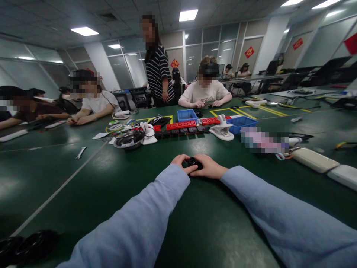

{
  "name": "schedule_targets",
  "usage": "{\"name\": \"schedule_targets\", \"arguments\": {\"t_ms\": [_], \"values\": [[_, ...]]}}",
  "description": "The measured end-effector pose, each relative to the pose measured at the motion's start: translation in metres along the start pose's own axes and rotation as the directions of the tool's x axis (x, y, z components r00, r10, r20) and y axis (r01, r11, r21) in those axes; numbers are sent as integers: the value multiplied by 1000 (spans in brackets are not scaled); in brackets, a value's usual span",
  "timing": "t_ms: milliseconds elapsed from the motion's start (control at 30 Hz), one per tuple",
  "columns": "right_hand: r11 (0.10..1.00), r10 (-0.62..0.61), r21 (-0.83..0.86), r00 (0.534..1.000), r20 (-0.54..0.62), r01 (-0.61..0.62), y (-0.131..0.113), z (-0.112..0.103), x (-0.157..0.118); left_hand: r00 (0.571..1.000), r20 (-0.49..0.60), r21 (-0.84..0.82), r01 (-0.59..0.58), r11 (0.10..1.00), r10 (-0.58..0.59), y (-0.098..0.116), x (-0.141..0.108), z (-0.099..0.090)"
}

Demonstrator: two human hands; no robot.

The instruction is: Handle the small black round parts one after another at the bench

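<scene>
Both my hands rest over the green table [119, 208], in the middle of the view. Between them sits a small black round part [192, 161] with a ring-like opening on top. My left hand [181, 163] is curled around its left side, the thumb across the near side. From the right, my right hand [208, 167] grips the same part, its fingers close to the left thumb. The hands cover much of the part, so its full shape and exact kind cannot be made out.
Ahead lie a metal bowl [129, 143] of cables, red blocks [182, 125], a white clamp [222, 130] and blue trays [242, 123]. A wrench [81, 152] lies left; black rings [35, 245] are at lower left. White bars [315, 160] lie right. Several people work around the table.
</scene>
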State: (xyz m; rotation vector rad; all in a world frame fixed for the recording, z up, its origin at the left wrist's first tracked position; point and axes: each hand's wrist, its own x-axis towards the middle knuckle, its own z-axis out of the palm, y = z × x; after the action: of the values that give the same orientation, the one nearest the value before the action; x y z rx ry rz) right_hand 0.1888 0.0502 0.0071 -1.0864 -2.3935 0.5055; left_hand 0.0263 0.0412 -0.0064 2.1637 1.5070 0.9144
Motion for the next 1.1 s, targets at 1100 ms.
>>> {"name": "schedule_targets", "arguments": {"t_ms": [1100], "values": [[988, 13, 152, 997, 72, -24, -6, -5, -4, 1000, -9, -253, 0, 967, -2, 4, -3, 8]]}}
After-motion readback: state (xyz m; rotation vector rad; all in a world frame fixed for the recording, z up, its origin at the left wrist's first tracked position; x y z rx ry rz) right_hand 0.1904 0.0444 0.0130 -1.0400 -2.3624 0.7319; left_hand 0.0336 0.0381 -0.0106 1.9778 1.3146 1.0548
